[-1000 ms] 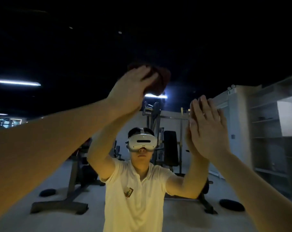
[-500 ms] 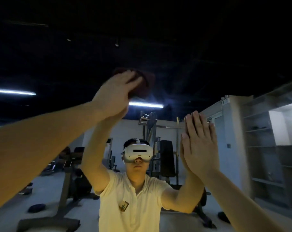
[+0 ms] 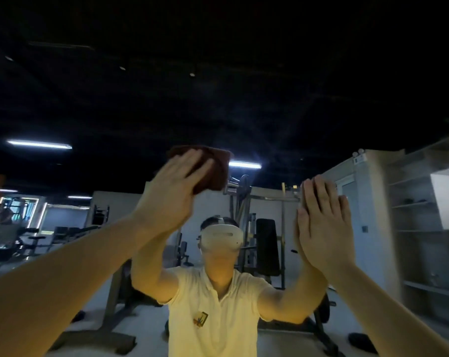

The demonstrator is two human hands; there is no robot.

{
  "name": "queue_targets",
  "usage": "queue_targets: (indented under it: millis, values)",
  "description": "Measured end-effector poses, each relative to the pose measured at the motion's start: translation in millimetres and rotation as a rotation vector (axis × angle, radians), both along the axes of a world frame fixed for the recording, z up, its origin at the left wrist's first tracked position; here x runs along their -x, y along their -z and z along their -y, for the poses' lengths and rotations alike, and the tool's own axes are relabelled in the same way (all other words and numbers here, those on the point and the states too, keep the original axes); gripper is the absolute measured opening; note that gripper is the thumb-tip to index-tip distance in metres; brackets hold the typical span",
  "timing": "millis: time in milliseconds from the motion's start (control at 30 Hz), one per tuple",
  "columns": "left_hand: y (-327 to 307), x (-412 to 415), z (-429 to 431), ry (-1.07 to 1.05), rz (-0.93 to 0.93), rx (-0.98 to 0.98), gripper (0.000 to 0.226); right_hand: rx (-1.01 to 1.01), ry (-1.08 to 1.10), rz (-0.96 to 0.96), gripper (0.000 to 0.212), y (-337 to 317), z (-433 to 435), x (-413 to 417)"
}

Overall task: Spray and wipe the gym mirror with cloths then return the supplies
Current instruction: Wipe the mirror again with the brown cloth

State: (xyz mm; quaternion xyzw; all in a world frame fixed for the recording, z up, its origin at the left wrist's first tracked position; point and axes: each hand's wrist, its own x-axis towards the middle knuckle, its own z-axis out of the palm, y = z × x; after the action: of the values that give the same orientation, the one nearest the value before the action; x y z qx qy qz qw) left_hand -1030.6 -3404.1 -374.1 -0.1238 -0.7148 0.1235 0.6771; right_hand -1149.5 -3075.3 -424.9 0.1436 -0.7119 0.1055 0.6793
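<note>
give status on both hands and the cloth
Left hand flat, pressing brown cloth on mirror. Right hand open, palm on mirror, no cloth. Nothing seen blocking the wipe.

dark brown cloth (image 3: pixel 208 171), white shirt (image 3: pixel 213 318).

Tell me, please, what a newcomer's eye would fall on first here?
The left hand presses a dark brown cloth flat against the mirror, upper centre. To its right, the right hand lies open on the glass, meeting its own reflection. Between them, reflected, stands a person in a white headset.
</note>
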Motion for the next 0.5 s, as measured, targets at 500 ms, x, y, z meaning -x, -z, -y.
queue_targets:
  millis: [500]
  values:
    - [86.4, 29.6, -104.5, -0.068, 0.119, 0.443, 0.101, -0.211, -0.019, 0.110, 0.064, 4.6, -50.7, -24.5]
